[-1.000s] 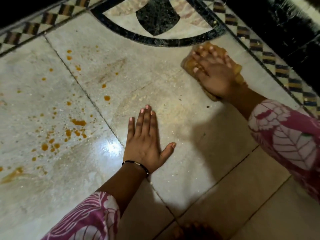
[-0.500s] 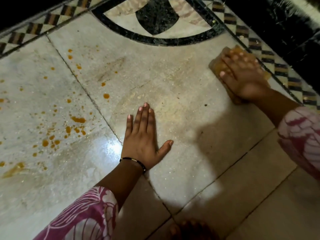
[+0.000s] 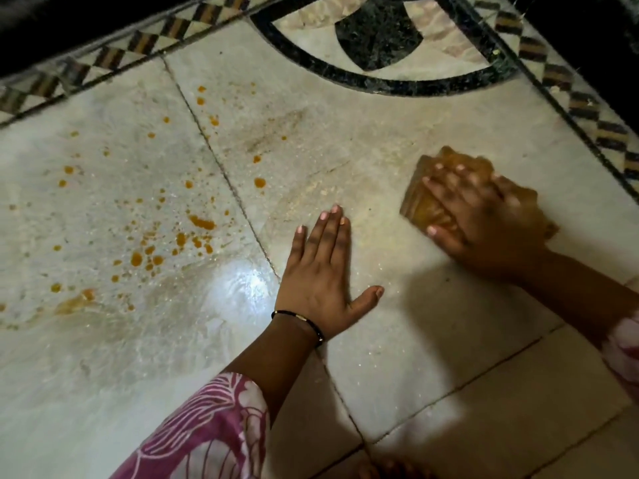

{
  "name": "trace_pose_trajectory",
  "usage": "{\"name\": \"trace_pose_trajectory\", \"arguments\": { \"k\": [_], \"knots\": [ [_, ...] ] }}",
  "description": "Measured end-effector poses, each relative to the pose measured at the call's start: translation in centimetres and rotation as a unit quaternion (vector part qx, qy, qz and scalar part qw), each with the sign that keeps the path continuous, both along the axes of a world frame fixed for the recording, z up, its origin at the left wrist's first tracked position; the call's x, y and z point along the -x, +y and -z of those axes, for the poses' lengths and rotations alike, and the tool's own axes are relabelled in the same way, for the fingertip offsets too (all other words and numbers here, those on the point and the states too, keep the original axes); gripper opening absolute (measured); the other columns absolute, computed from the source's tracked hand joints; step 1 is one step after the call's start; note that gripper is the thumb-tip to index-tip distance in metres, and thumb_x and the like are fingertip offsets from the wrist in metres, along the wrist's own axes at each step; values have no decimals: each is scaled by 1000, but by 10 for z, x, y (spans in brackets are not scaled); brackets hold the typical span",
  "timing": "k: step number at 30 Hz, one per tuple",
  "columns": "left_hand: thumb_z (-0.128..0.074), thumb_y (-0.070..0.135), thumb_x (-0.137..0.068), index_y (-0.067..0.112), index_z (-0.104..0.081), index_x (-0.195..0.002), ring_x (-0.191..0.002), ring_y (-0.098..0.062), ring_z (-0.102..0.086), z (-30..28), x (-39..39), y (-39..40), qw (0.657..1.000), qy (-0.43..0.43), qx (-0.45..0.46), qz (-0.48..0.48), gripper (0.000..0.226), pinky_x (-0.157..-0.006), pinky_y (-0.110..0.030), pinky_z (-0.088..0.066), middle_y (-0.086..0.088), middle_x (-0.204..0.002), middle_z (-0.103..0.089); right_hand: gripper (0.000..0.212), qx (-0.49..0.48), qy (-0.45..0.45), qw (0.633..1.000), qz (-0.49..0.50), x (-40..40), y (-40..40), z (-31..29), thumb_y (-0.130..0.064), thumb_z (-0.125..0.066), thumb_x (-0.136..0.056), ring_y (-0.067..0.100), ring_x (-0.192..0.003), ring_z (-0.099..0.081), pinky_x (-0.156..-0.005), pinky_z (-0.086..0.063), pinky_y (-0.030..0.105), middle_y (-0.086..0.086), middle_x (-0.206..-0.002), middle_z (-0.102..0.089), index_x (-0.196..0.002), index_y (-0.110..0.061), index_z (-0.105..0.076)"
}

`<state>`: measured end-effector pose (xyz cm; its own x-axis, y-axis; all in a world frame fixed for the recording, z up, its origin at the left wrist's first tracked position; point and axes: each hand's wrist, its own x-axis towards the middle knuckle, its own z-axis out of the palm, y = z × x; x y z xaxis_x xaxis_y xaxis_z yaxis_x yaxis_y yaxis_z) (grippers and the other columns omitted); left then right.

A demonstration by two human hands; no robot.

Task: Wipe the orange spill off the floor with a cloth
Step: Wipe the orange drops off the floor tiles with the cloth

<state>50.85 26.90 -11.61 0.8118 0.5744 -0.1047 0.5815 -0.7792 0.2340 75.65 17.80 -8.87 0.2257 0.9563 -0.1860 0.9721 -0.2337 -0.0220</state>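
While the orange-stained, folded wiping cloth (image 3: pixel 427 198) is being pressed to the pale marble floor (image 3: pixel 397 357) at about three o'clock of the view, it is being covered by the right hand (image 3: pixel 484 219), whose fingers are being laid out over its top; the hand is blurred, so whether the fingertips are being curled round the far edge cannot be told. Such a flat hold is probably being used so that weight is being spread over the whole pad as it is being rubbed. At the centre, the left hand (image 3: pixel 321 274), ringed at the wrist by a thin black bracelet (image 3: pixel 301 323), is being kept flat, palm down, fingers straight and holding nothing, apparently as a prop for the leaning body.

Most of the orange spill (image 3: pixel 162 243) is being left untouched around nine o'clock, well apart from the cloth, beyond the tile joint, with stray drops (image 3: pixel 259 182) being seen nearer eleven o'clock.

Against the frame half a second back, the cloth is being found drawn away from the checkered black-and-cream border (image 3: pixel 587 108) at two o'clock and brought nearer the left hand; the left hand is being found unmoved.
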Motion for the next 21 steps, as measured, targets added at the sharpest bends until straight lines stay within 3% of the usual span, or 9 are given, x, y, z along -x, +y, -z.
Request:
{"name": "trace_pose_trajectory", "arguments": {
  "k": [3, 5, 9, 14, 17, 21],
  "knots": [
    [-29, 72, -83, 3, -13, -151, -148, -25, -2, -1, 2, 1, 1000, 2, 3, -2, 98, -119, -48, -5, -13, -160, -7, 78, 4, 33, 995, 99, -5, 64, 0, -66, -13, -84, 26, -146, -6, -115, -2, 50, 2, -160, -5, -151, -28, -6],
    [-28, 72, -83, 2, -14, -150, -147, -25, -3, -1, 4, 1, 1000, 5, 3, -3, 98, -119, -47, -4, -14, -159, -8, 77, 14, 40, 993, 110, 7, 112, 0, -66, -17, -87, 26, -146, 0, -114, 3, 51, 2, -160, -1, -151, -27, -4],
    [-30, 66, -85, 3, -15, -150, -147, -24, -4, -8, 10, -1, 999, -10, 21, -41, 92, -119, -40, 3, -14, -159, -10, 67, -1, 14, 996, -85, 74, 140, 4, -55, -25, -94, 27, -145, -9, -114, 1, 51, 6, -158, -16, -150, -20, -18],
    [-37, 58, -88, 8, -34, -146, -144, -22, -18, -10, 86, 0, 999, -22, -11, -43, 76, -116, -46, -3, -9, -153, -32, 65, 2, 22, 969, -245, 82, 83, -1, -52, -25, -90, 25, -140, -27, -113, -15, 51, 6, -152, -34, -145, -19, -36],
    [-34, 60, -90, 11, -27, -149, -146, -21, -14, -3, 116, 9, 999, 2, -30, -43, 77, -117, -49, -9, -5, -157, -22, 67, 14, 16, 974, -225, 48, 102, -12, -55, -21, -88, 22, -141, -25, -112, -12, 50, 5, -152, -33, -146, -23, -32],
    [-31, 61, -90, 12, -20, -151, -147, -20, -10, -1, 116, 10, 999, 12, -19, -42, 79, -117, -52, -11, -4, -159, -16, 87, 26, 9, 990, -136, 34, 194, -12, -65, -9, -76, 25, -143, -18, -114, -8, 50, 7, -157, -21, -150, -21, -22]
  ]
}}
